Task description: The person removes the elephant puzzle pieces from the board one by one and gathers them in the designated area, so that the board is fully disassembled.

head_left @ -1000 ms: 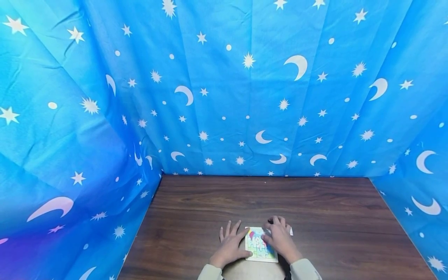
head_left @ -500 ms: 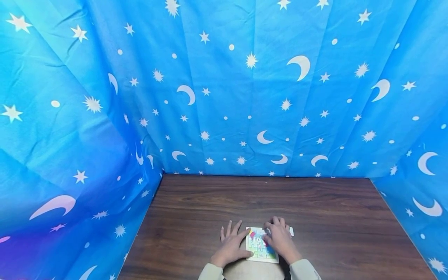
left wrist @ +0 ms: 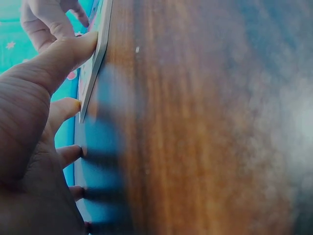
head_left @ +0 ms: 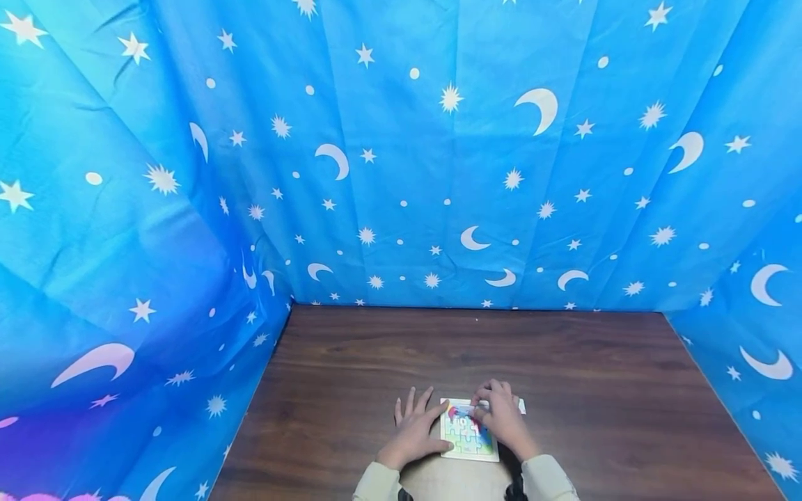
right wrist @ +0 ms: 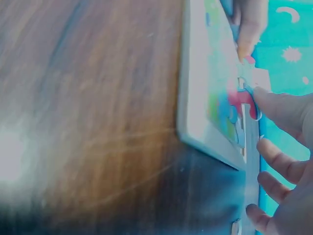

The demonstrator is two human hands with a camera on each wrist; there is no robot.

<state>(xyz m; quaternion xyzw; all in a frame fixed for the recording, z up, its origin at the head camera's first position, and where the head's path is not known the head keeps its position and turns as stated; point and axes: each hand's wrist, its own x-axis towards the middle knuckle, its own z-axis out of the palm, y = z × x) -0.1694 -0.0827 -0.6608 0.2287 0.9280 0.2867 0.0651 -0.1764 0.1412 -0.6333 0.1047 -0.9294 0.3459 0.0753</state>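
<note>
A small jigsaw puzzle in a pale frame (head_left: 470, 457), with bright colours, lies flat near the table's front edge. My left hand (head_left: 410, 433) is spread at its left side, thumb and index finger resting on the frame while the other fingers reach onto the table. At the upper right of the puzzle, my right hand (head_left: 505, 416) pinches a red and blue puzzle piece (right wrist: 248, 102). That piece stands tilted up from the board in the right wrist view. My other right fingers are bent over the table beside the frame.
A pale flat piece (head_left: 521, 406) lies just right of my right hand, partly covered by it. The dark wooden table (head_left: 351, 348) meets a blue curtain (head_left: 401, 174) with stars and moons at its back and sides.
My right thumb and index finger have shifted slightly at the puzzle's upper right part. The left hand stays on the frame. The head view has tilted a little.
</note>
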